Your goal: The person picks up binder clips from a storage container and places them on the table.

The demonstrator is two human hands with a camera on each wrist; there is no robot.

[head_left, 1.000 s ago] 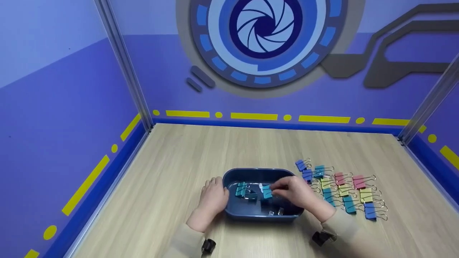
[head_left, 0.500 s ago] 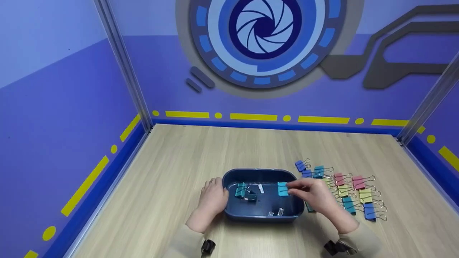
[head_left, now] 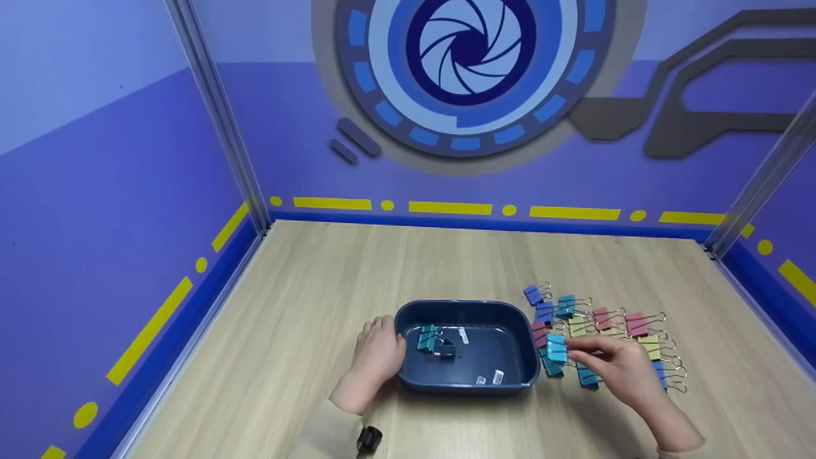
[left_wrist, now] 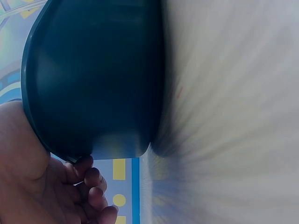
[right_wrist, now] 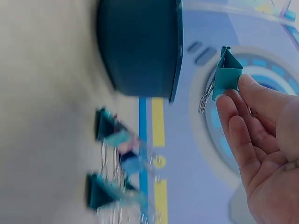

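Note:
My right hand pinches a teal binder clip between thumb and fingers, raised just right of the dark blue box. In the right wrist view the clip shows its triangular end, with wire handles hanging beside the fingertips. At the box's left end, my left hand holds the rim; the left wrist view shows its curled fingers against the outer wall, the thumb's end hidden behind the rim. Inside the box lie a teal clip, a darker clip and small clear-and-white pieces.
Right of the box, binder clips lie in rough rows: blue, teal, pink and yellow among them. Blue panel walls bound the wooden table at the back and sides.
My right hand has moved right with the teal clip, out of the box and over its right side toward the rows of clips. My left hand stays at the box's rim.

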